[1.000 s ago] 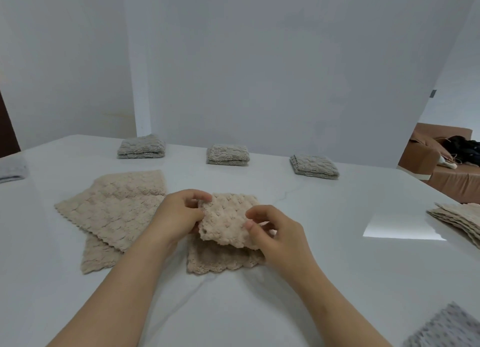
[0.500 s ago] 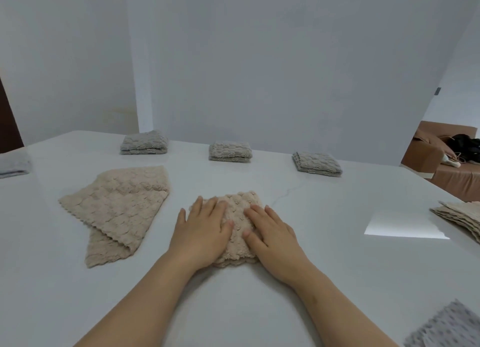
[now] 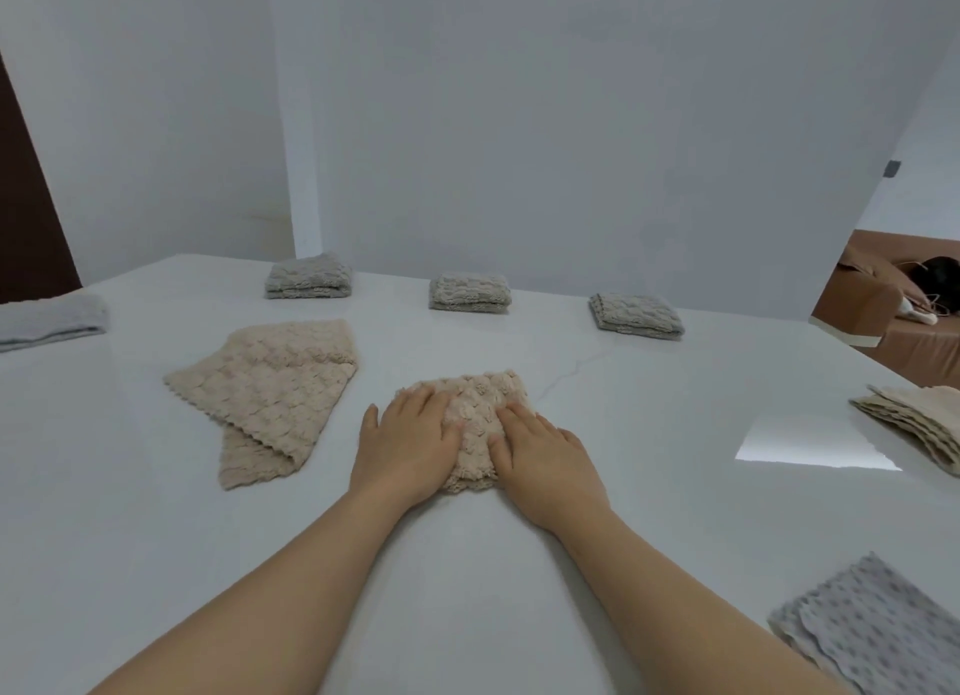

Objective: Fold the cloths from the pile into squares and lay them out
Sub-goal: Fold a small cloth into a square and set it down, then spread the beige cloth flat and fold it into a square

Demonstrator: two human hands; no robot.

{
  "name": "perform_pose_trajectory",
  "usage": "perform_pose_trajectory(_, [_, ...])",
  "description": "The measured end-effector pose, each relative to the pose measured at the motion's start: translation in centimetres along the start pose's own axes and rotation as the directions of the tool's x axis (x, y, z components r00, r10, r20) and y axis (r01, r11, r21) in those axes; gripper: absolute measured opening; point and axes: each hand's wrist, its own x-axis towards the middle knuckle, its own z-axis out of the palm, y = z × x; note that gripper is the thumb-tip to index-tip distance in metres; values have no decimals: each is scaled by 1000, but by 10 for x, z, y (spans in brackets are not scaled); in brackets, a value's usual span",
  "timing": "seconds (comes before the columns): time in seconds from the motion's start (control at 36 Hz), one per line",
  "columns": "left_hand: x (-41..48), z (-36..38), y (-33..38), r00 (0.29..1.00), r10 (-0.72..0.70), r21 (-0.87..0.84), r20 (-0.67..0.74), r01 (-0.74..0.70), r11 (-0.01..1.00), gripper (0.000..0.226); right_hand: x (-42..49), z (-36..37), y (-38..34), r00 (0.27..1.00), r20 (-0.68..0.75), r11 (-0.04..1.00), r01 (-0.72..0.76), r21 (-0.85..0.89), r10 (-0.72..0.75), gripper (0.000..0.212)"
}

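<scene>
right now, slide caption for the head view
Left hand and right hand press a folded beige cloth on the table

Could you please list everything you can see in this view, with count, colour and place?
Table: one, white, fills the foreground.
Folded squares: three, grey-beige, in a row along the far side.
Centre cloth: one, beige, folded, under both hands.
Loose cloth: one, beige, left of centre, partly doubled over.
Cloth pile: one stack, beige, right edge.
Dotted cloth: at least one, grey, near right corner.
Folded towel: one, pale grey, far left edge.
Sofa: one, brown, beyond the table, right.
Left hand: flat on the centre cloth.
Right hand: flat on the centre cloth.
</scene>
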Motion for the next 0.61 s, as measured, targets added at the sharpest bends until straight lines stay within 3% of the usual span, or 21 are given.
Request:
perform_pose_trajectory(0.11, [-16, -4, 1, 995, -56, -68, -84, 50, 996, 47, -19, -5, -8, 999, -38, 999, -8, 32, 9, 49])
perform_pose_trajectory(0.19, [-31, -7, 0, 996, -20, -134, -86, 8, 991, 46, -37, -9, -11, 998, -63, 994, -5, 107, 12, 47])
perform_pose_trajectory(0.39, [-70, -17, -2, 993, -86, -567, -86, 22, 823, 39, -82, -12, -20, 985, -163, 938, 6, 346, 54, 33])
perform_pose_trajectory(0.61, [-123, -20, 4, 989, -118, -660, -91, 29, 751, 25, -142, -17, -24, 972, -200, 861, -2, 508, 120, 31])
